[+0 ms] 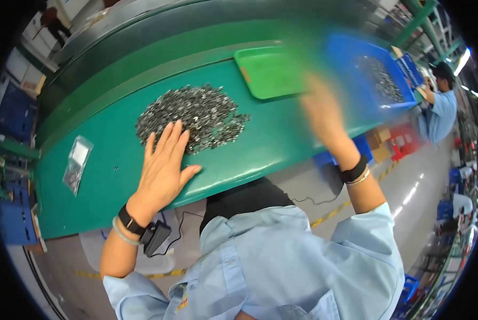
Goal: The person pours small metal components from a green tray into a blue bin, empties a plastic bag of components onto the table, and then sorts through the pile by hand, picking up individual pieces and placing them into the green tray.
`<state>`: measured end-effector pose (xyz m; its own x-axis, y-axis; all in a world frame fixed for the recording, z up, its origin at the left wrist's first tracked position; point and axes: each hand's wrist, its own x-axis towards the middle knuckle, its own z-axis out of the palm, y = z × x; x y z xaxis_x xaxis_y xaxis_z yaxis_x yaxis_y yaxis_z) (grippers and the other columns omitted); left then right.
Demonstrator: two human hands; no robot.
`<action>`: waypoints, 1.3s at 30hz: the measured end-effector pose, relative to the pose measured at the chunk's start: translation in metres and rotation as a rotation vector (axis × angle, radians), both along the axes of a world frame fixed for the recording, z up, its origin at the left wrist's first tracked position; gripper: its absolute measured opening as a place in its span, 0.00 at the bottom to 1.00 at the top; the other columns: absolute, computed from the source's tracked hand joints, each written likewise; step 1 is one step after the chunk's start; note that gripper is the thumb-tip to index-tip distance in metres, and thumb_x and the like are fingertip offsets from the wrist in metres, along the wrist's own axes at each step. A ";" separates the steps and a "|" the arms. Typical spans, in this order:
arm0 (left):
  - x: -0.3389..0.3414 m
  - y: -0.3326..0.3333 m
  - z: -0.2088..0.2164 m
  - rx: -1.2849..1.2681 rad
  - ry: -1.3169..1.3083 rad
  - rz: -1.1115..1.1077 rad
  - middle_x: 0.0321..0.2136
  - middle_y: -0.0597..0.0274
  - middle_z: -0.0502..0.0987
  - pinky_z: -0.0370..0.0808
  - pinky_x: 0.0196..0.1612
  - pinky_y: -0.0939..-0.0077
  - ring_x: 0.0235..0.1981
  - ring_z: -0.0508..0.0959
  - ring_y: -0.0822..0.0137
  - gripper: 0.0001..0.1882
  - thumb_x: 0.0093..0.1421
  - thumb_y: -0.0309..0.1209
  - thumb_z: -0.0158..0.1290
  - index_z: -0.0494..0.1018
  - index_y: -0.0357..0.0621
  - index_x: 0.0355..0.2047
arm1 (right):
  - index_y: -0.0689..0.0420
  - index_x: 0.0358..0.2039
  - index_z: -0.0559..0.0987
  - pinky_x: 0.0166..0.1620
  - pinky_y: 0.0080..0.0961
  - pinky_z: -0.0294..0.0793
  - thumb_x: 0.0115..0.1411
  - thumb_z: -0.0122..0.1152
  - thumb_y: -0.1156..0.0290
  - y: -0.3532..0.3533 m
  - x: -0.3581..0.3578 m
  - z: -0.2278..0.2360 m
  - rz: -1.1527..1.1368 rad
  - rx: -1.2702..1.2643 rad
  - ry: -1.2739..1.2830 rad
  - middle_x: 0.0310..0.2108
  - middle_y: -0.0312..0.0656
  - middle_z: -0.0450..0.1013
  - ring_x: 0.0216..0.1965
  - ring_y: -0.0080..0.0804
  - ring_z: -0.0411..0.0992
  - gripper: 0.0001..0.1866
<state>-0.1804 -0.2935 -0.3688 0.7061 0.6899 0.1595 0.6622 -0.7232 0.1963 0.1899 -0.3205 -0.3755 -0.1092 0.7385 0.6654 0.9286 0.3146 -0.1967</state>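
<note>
My left hand (161,168) lies with its fingers stretched out, the fingertips touching the near left edge of a heap of small dark, shiny metal-looking parts (188,112). The heap spreads over the green tabletop (111,197). My right hand (325,114) is over the table, right of the heap, between a shallow green tray (275,74) and a blue bin (375,50). Its fingers are smeared by blur, so anything in them cannot be made out. The visible part of the green tray holds nothing. More small parts (385,85) lie in the blue bin.
A clear plastic bag (78,165) with small parts and a white label lies on the left of the table. One tiny part sits beside it. A raised green ledge runs along the back. Far right, a co-worker (444,106) in light blue works near boxes and red stools.
</note>
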 end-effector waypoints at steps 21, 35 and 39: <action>0.062 0.019 -0.001 -0.009 0.049 -0.093 0.62 0.49 0.56 0.47 0.62 0.44 0.64 0.54 0.53 0.39 0.52 0.52 0.54 0.61 0.41 0.58 | 0.58 0.49 0.71 0.54 0.40 0.63 0.53 0.58 0.62 0.050 -0.030 0.018 0.128 -0.303 -0.413 0.48 0.47 0.68 0.52 0.42 0.65 0.24; 0.078 0.021 -0.005 -0.032 0.060 -0.209 0.62 0.54 0.57 0.49 0.62 0.45 0.63 0.57 0.55 0.39 0.48 0.51 0.58 0.63 0.48 0.57 | 0.54 0.36 0.74 0.37 0.32 0.67 0.47 0.54 0.71 0.097 -0.006 0.023 0.102 -0.338 -0.605 0.29 0.37 0.67 0.35 0.35 0.68 0.13; 0.075 0.021 -0.004 -0.067 0.069 -0.211 0.62 0.53 0.57 0.48 0.62 0.45 0.63 0.56 0.55 0.40 0.47 0.50 0.59 0.62 0.46 0.58 | 0.55 0.40 0.74 0.40 0.34 0.68 0.50 0.55 0.70 0.120 -0.009 0.012 0.144 -0.387 -0.600 0.32 0.39 0.68 0.37 0.37 0.68 0.14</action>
